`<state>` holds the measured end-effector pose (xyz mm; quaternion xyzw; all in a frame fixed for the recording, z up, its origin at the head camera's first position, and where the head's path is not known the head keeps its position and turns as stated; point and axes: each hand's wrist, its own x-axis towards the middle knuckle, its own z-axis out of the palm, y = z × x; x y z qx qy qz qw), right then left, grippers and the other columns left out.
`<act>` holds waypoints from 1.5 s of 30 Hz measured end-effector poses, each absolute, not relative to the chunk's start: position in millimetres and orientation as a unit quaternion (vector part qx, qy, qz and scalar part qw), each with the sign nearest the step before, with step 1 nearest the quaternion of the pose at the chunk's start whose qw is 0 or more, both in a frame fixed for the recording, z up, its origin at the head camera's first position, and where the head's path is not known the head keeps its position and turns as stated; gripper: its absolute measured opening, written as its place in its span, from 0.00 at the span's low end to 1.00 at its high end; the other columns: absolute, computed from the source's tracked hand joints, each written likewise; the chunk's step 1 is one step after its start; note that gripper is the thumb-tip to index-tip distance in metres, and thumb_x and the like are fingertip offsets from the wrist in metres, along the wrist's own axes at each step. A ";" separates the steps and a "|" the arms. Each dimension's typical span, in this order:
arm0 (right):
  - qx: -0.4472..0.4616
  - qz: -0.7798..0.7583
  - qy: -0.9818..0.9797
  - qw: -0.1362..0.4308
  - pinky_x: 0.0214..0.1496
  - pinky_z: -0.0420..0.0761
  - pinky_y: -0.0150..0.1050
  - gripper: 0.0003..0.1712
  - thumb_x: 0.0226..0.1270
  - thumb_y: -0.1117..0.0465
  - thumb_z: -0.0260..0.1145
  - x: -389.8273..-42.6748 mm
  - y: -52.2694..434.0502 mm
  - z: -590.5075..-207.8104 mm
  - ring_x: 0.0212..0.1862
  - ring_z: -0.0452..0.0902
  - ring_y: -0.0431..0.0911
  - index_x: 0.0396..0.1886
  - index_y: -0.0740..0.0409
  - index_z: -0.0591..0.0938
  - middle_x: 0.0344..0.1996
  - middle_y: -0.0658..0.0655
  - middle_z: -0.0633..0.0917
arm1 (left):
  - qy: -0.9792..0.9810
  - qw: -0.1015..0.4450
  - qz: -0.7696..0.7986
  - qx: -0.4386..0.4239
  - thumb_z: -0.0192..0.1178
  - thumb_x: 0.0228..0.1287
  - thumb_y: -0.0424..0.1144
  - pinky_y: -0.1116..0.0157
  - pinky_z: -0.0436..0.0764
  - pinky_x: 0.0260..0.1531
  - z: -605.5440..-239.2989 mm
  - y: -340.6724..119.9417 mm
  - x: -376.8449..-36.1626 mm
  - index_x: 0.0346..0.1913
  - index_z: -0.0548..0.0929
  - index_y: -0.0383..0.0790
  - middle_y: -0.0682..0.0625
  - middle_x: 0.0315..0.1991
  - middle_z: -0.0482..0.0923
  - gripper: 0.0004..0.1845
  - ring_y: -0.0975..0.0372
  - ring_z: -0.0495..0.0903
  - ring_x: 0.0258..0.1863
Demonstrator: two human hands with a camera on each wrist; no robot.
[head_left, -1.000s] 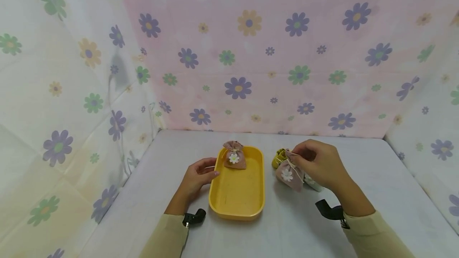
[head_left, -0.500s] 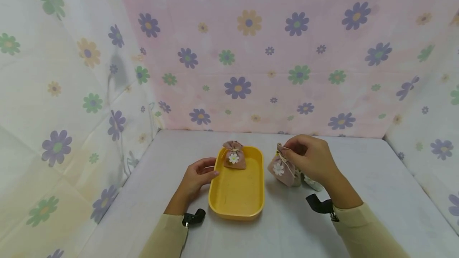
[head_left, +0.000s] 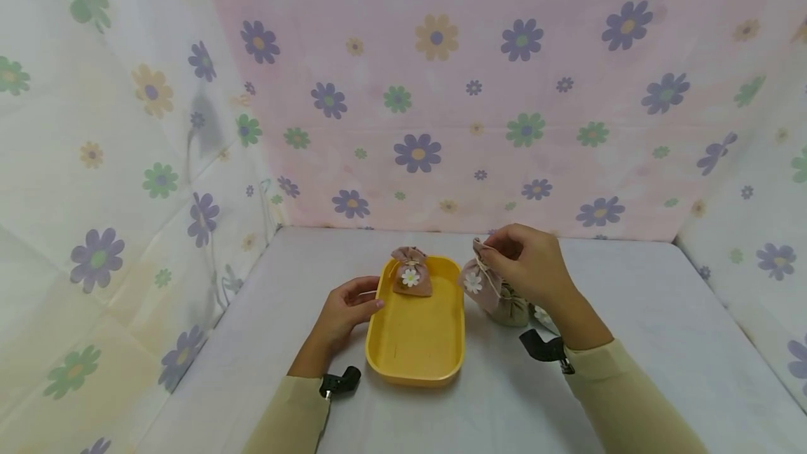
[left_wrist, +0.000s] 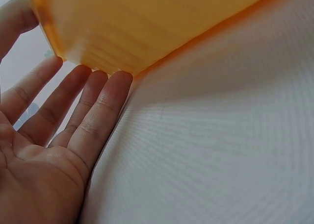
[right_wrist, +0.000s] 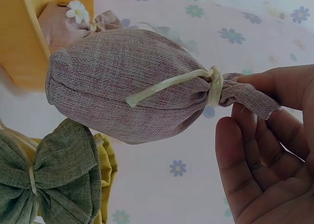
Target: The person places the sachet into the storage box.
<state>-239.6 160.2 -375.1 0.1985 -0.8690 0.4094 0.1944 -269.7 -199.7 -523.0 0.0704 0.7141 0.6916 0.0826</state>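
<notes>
My right hand (head_left: pixel 532 265) pinches the gathered neck of a dusty-pink drawstring pouch (head_left: pixel 487 291) with a white flower on it. The pouch hangs just right of a yellow tray (head_left: pixel 416 345), its body overlapping a green pouch (head_left: pixel 513 312) in the head view. In the right wrist view the held pouch (right_wrist: pixel 132 87) shows its cream cord and twisted neck between thumb and fingers. A second pink pouch (head_left: pixel 414 284) leans inside the tray's far end. My left hand (head_left: pixel 343 310) touches the tray's left side, its fingers (left_wrist: pixel 100 106) nearly straight, fingertips against the wall.
Under the held pouch, the right wrist view shows the green pouch with a mustard-yellow pouch (right_wrist: pixel 109 170) behind it. A pale pouch with a white flower (head_left: pixel 543 317) sits partly behind my right wrist. Flowered cloth walls (head_left: pixel 441 181) surround the white-covered table (head_left: pixel 302 265).
My right hand has carried the pink pouch leftward and slightly up, toward the tray, uncovering the green pouch. My left hand and the tray have stayed in place.
</notes>
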 end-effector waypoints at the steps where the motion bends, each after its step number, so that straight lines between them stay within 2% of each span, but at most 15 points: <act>1: 0.197 0.411 -0.869 0.193 0.32 0.86 0.31 0.04 0.68 0.58 0.74 -241.0 159.5 -375.9 0.30 0.82 0.42 0.38 0.51 0.87 0.32 0.48 0.87 | 0.715 0.082 0.691 0.071 0.73 0.64 0.37 0.59 0.88 0.51 -522.6 -199.4 -269.8 0.65 0.80 0.46 0.47 0.65 0.79 0.26 0.50 0.81 0.64; 19: 0.162 0.414 -0.877 0.184 0.30 0.86 0.34 0.08 0.68 0.50 0.74 -259.5 142.2 -383.6 0.29 0.81 0.42 0.37 0.48 0.87 0.29 0.47 0.87 | 0.719 0.084 0.687 0.065 0.74 0.63 0.37 0.59 0.88 0.53 -519.7 -197.6 -267.8 0.65 0.80 0.47 0.48 0.66 0.78 0.27 0.51 0.80 0.65; 33: 0.120 0.439 -0.877 0.154 0.37 0.88 0.39 0.11 0.68 0.45 0.73 -271.2 121.5 -393.1 0.34 0.83 0.44 0.37 0.46 0.88 0.33 0.48 0.87 | 0.713 0.086 0.693 0.064 0.73 0.64 0.36 0.59 0.88 0.52 -522.1 -198.6 -265.4 0.65 0.80 0.45 0.47 0.66 0.79 0.26 0.50 0.80 0.65; 45: 0.103 0.454 -0.876 0.128 0.36 0.88 0.40 0.10 0.68 0.47 0.73 -280.5 107.7 -407.8 0.35 0.84 0.44 0.35 0.46 0.88 0.33 0.49 0.87 | 0.725 0.075 0.682 0.064 0.73 0.64 0.37 0.59 0.88 0.53 -521.4 -198.8 -267.6 0.66 0.80 0.45 0.47 0.66 0.79 0.27 0.51 0.80 0.64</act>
